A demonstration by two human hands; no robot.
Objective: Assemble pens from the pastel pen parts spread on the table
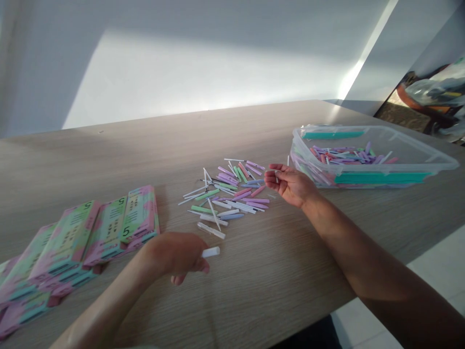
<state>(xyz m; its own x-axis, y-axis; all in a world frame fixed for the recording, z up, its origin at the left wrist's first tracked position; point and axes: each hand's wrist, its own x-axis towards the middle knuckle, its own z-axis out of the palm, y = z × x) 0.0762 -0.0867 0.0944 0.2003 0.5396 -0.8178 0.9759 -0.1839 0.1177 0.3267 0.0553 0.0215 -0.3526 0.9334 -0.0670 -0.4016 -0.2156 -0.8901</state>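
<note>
My left hand is closed around a white pen barrel, whose end sticks out past the fingers toward the right. My right hand is held above the table with thumb and fingertips pinched together. A thin white stick shows between those fingers; most of it is hidden. Between the hands lies a loose spread of purple, green, pink, blue and white pen parts, with thin white refills among them. Two white barrels lie closest to my left hand.
Stacked pastel boxes marked with a 5 stand at the left. A clear plastic bin holding more coloured pen parts is beyond my right hand. The wooden table meets a white wall at the back.
</note>
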